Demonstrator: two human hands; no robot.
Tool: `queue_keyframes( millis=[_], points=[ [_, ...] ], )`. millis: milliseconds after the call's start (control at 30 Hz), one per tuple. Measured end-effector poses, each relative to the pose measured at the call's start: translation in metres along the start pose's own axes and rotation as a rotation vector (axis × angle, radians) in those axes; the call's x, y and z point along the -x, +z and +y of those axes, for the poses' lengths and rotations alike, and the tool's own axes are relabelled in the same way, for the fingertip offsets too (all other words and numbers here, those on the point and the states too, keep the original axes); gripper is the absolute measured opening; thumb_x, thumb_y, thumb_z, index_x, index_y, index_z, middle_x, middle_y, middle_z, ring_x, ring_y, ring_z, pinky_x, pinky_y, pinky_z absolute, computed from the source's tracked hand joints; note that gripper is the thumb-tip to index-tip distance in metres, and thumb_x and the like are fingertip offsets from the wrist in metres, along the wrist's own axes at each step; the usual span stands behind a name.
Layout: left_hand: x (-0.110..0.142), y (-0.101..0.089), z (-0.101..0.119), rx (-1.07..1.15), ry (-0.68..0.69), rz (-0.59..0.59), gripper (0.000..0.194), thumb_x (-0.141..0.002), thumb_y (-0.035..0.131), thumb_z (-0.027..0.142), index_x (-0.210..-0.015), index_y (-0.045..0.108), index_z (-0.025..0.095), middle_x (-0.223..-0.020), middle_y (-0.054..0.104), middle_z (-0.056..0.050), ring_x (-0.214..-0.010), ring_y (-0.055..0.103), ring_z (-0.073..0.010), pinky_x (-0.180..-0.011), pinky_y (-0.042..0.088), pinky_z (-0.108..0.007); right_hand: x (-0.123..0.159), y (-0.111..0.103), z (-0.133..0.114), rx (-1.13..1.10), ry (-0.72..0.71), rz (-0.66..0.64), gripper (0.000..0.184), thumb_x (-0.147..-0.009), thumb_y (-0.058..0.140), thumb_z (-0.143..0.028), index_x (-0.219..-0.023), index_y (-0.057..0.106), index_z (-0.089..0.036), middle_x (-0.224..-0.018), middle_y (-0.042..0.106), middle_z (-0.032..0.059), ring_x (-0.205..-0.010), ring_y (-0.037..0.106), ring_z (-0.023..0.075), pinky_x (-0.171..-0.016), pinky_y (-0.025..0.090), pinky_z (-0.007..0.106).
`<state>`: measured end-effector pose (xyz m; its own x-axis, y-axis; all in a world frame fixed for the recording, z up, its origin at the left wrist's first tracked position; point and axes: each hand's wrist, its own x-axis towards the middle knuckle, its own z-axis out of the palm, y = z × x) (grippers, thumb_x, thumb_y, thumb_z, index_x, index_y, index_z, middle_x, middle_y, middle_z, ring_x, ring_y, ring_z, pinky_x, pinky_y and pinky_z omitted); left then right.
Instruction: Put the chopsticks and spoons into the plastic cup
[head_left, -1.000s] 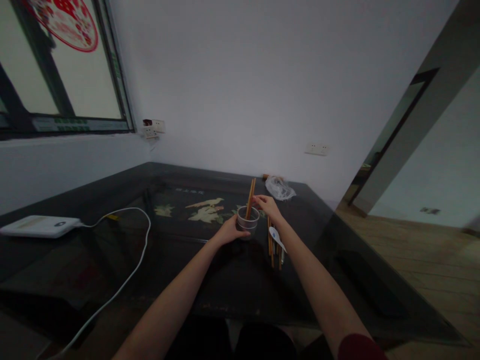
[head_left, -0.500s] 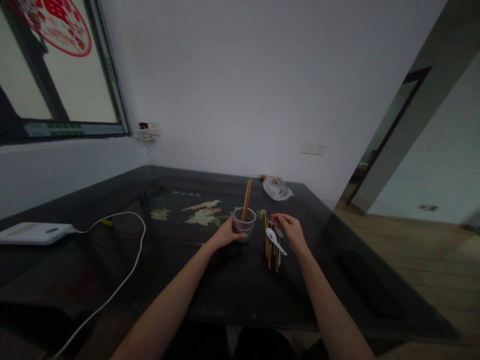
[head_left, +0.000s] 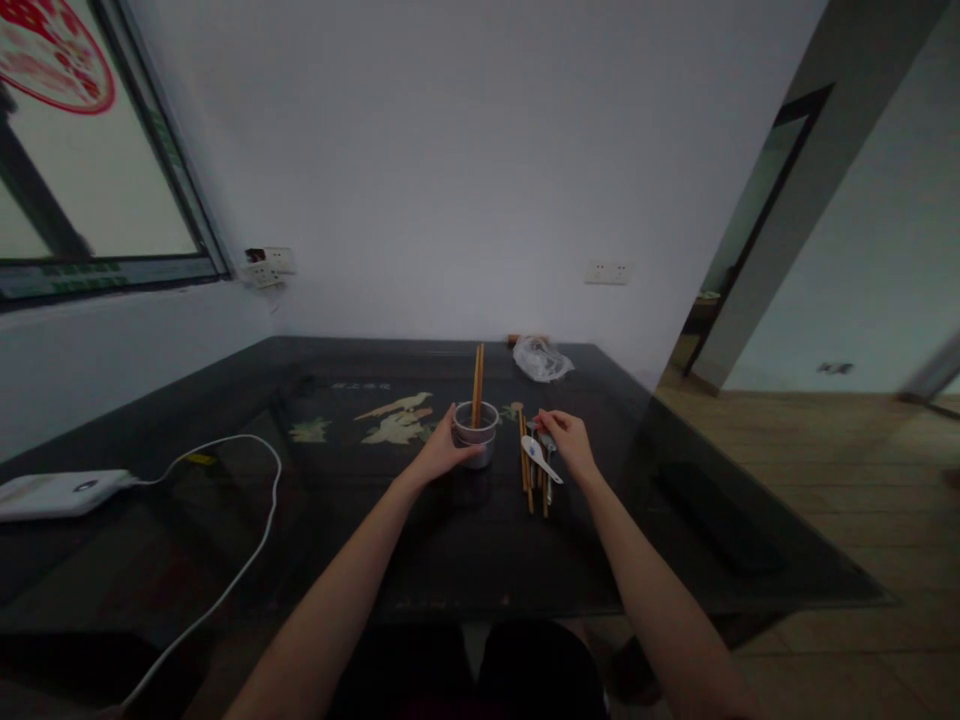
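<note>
A grey metal-looking cup (head_left: 477, 450) stands on the dark table, and my left hand (head_left: 444, 447) is wrapped round its left side. Wooden chopsticks (head_left: 477, 388) stand upright in the cup. To its right lies a loose bunch of more chopsticks (head_left: 531, 497) mixed with metal spoons (head_left: 551, 480). A white spoon (head_left: 538, 455) with a blue mark on its bowl lies across the top of the bunch. My right hand (head_left: 568, 440) is at the far end of the bunch, fingertips pinched together; what they grip is too small to make out.
A crumpled clear plastic bag (head_left: 541, 360) lies by the wall at the table's back. On the left, a white device (head_left: 64, 494) trails a white cable (head_left: 266, 520) over the front edge. A dark flat object (head_left: 720, 515) lies on the right. Wall sockets (head_left: 607, 272) are above the table.
The camera view has shifted and turned slightly right. My left hand still holds the cup with the chopsticks in it; my right hand stays pinched at the far end of the bunch.
</note>
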<state>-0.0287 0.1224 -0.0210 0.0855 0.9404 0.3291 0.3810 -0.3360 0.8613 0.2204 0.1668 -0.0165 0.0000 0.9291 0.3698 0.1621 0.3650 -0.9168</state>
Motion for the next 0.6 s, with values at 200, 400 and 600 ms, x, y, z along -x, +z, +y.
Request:
queue_keyframes(
  millis=[200, 400, 600],
  points=[
    [0.001, -0.011, 0.023, -0.067, 0.149, 0.344, 0.067, -0.079, 0.060, 0.040, -0.136, 0.032, 0.016, -0.135, 0.043, -0.016, -0.125, 0.042, -0.0245, -0.101, 0.037, -0.042, -0.001, -0.002, 0.001, 0.110, -0.007, -0.050, 0.034, -0.074, 0.057, -0.044, -0.075, 0.070, -0.012, -0.071, 0.070, 0.0080, -0.067, 0.063, 0.0179, -0.063, 0.046, 0.026],
    [0.030, 0.000, 0.073, -0.131, 0.476, 0.540, 0.021, -0.088, 0.045, 0.030, -0.101, 0.057, 0.017, -0.103, 0.059, -0.008, -0.100, 0.056, -0.0181, -0.091, 0.044, -0.035, -0.005, -0.006, 0.006, 0.243, -0.018, -0.064, 0.036, -0.080, 0.049, -0.041, -0.079, 0.070, -0.013, -0.069, 0.069, 0.0071, -0.062, 0.061, 0.0166, -0.059, 0.044, 0.025],
    [0.040, 0.055, 0.099, -0.352, 0.295, -0.290, 0.020, -0.089, 0.043, 0.028, -0.099, 0.057, 0.020, -0.077, 0.065, -0.001, -0.065, 0.061, -0.0122, -0.065, 0.047, -0.023, -0.004, -0.009, -0.001, 0.401, -0.034, -0.119, 0.045, -0.087, 0.041, -0.045, -0.071, 0.070, -0.014, -0.068, 0.069, 0.0075, -0.063, 0.061, 0.0157, -0.058, 0.041, 0.023]
  ],
)
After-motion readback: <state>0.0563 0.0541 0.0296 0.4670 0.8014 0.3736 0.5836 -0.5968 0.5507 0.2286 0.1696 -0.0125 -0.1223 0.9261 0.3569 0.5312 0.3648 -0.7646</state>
